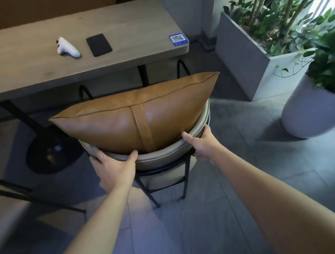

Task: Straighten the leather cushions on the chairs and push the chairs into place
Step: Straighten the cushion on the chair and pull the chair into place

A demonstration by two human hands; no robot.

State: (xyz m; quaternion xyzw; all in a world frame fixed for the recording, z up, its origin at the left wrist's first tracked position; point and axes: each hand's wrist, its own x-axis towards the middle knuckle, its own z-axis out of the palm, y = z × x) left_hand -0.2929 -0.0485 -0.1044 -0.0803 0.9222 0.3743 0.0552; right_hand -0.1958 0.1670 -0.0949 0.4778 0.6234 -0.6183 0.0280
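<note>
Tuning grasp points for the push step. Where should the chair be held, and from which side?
Hold the chair by its curved padded back rim, from behind, one hand each side of the cushion strap. The left hand and right hand already wrap that rim, thumbs on top. The rim is the nearest part and faces away from the table, so a push likely goes straight in. The leather cushion only leans there; don't grip it.

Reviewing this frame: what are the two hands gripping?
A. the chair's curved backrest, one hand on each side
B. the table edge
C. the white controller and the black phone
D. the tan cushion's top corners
A: the left hand and right hand each wrap the chair's backrest just below the cushion, which neither hand holds.
</note>
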